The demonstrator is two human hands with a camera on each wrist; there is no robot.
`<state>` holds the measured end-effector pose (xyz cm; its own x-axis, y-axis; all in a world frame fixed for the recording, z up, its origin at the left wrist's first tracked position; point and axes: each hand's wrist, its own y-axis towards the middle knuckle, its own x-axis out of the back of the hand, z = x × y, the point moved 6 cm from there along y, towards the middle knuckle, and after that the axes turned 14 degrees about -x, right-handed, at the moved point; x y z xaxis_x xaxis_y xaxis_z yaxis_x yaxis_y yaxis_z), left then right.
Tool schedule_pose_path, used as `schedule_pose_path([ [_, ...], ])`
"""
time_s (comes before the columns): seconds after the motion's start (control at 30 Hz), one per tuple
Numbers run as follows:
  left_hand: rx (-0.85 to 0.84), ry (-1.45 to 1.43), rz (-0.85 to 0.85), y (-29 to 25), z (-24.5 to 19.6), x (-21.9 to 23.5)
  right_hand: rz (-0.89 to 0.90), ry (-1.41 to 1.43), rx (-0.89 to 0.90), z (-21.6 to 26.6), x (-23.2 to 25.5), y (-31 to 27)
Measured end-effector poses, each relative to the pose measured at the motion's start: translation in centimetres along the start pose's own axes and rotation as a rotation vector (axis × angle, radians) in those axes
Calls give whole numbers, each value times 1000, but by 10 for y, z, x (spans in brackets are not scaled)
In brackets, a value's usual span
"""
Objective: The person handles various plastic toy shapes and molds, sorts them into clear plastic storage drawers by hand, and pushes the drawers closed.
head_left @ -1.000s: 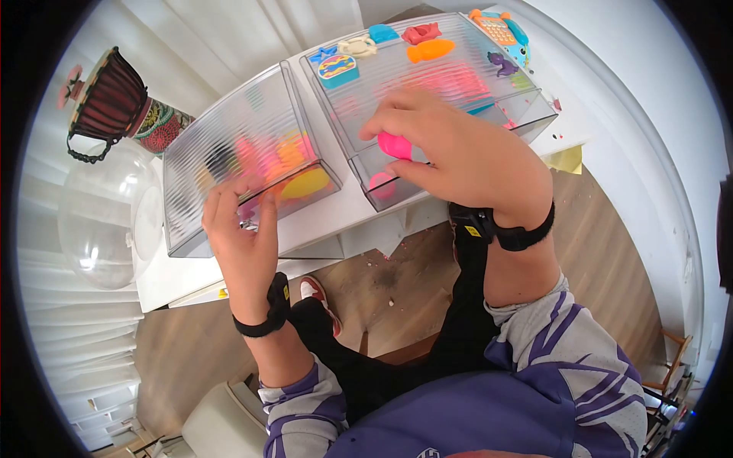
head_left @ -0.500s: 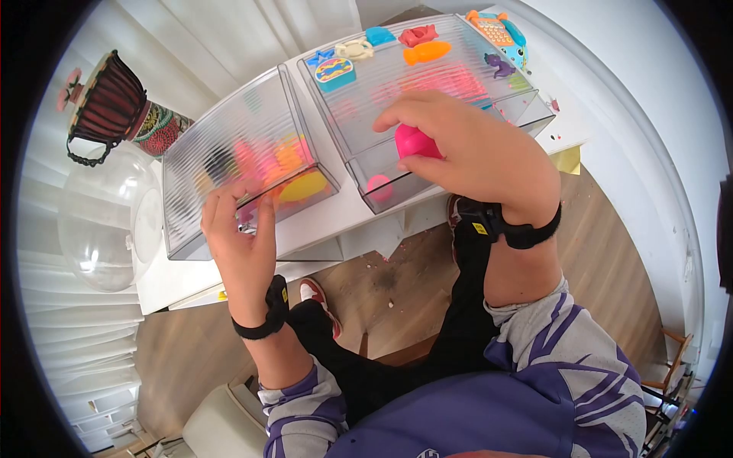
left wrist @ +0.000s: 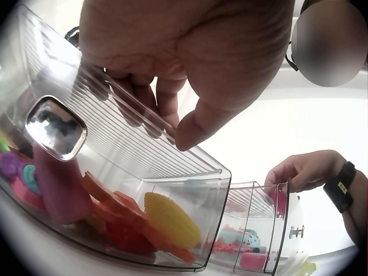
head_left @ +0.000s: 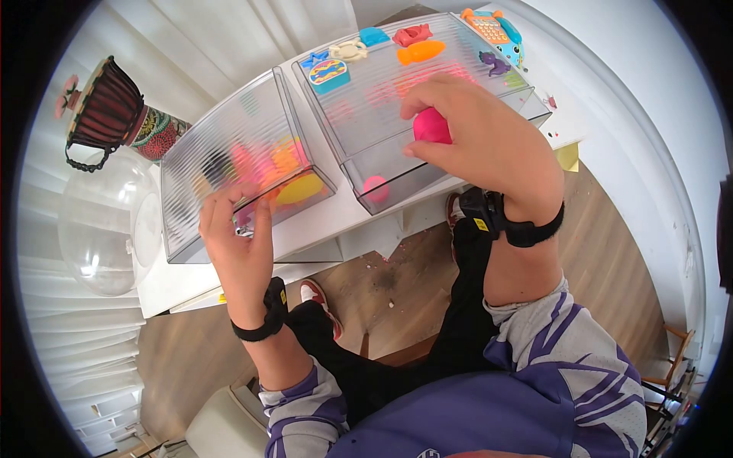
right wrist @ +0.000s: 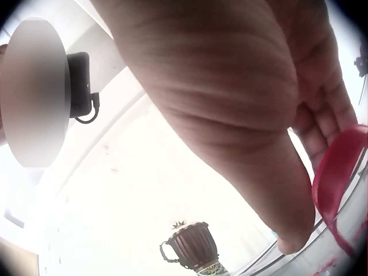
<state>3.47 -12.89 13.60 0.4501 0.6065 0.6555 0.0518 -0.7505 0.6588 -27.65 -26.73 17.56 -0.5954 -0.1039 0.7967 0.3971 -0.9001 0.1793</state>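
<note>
My left hand [head_left: 240,248] pinches the top front edge of the left clear ribbed bin [head_left: 229,130], thumb outside; in the left wrist view a yellow toy [left wrist: 171,221] and orange pieces lie inside it. Between the thumb and fingers of my right hand [head_left: 489,145] is a bright pink object [head_left: 432,126], held over the front part of the right clear bin [head_left: 347,126]. The right wrist view shows the pink object [right wrist: 339,172] with a curved rim beside the thumb. A pink round piece [head_left: 375,188] lies in that bin's front corner.
On the right bin's lid lie an orange toy [head_left: 421,52], a turquoise box [head_left: 329,75], a red toy [head_left: 412,34] and other small pieces. A toy phone [head_left: 495,34] stands behind right. A drum [head_left: 107,107] and a clear dome [head_left: 103,225] stand at the left.
My right hand has moved rightward with the pink object, which shows more fully between thumb and fingers. The left hand stays on the left bin's edge.
</note>
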Motion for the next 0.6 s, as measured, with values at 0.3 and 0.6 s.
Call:
schedule_pose_path([
  [0.3,-1,-10,-12,-1,1,0,-136,-122,-170,-5,10,-2],
  [0.6,-11,20,0,0,0,0,34,-19,-341,-17,10,2],
])
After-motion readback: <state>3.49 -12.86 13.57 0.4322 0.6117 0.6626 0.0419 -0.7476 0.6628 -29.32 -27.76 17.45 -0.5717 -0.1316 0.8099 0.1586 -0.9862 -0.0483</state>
